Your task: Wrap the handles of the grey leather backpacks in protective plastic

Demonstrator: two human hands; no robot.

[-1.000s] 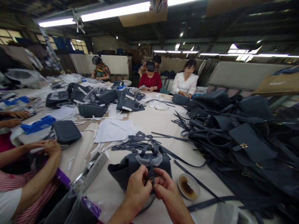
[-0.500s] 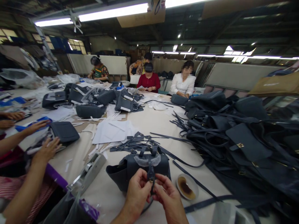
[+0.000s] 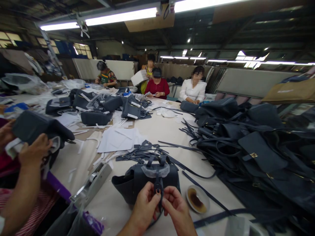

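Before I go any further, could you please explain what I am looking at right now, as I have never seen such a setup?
Certainly. There is no machine arm: the left hand and right hand at bottom centre are the bare hands of a person wearing the camera on their head, looking forward and down. Their fingers pinch a narrow dark strap at the front of a dark bag. On the pale table also lie loose straps, white sheets, a small dish with something brown in it, and a large heap of bags and straps. At the left edge, a co-worker holds another bag.
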